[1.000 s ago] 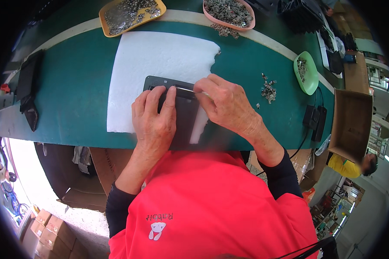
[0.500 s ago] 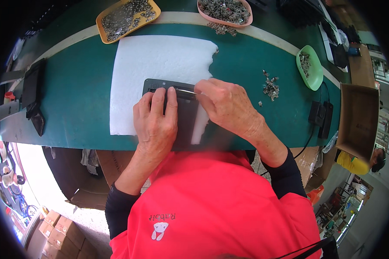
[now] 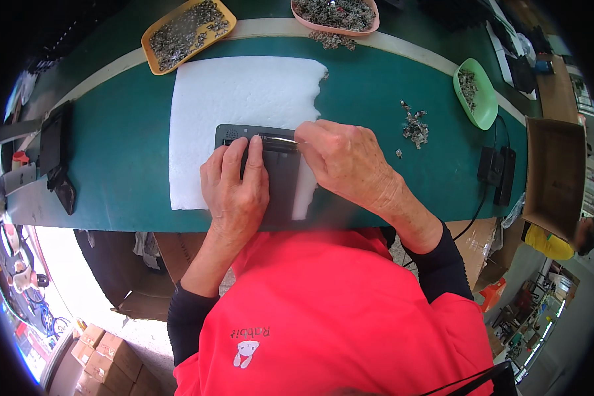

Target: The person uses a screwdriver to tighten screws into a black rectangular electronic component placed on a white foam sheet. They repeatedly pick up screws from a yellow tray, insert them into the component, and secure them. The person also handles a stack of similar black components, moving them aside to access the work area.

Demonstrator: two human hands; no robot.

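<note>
A flat dark grey panel [image 3: 282,181] with a slot and small perforations near its far edge lies on a white foam sheet [image 3: 244,89]. My left hand [image 3: 236,187] rests on the panel's left side, its fingers stretched out and somewhat spread, one fingertip beside the slot. Between the closed fingers of my right hand [image 3: 346,157] is a thin shiny metal tool [image 3: 280,138], lying nearly level over the slot and pointing left toward that fingertip. The tool's grip end is hidden in the hand, so its exact kind cannot be told.
Small metal parts fill a yellow tray [image 3: 153,56], a pink tray [image 3: 336,30] and a green tray [image 3: 487,105]. A loose pile of them [image 3: 415,129] sits on the green tabletop [image 3: 369,92]. Black power adapters [image 3: 492,168] with cables lie at right, beside a cardboard box [image 3: 554,178].
My head view has shifted slightly. Both hands stay at the panel's slot; my left fingers have shifted a little, and the tool remains in my right hand.
</note>
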